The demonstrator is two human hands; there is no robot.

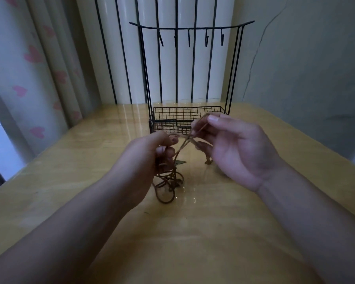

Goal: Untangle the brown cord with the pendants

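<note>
Both forearms reach out over the table [74, 181]. The left hand [150, 154] is curled around strands of the cord [168, 181], whose tangled loops hang below it onto the wood. The right hand [232, 148] pinches a strand between thumb and fingers, pulled taut toward the left. A dark pendant [179, 162] dangles between the hands. Beyond the fingers stands a wire rack [184, 117] with hooks.
</note>
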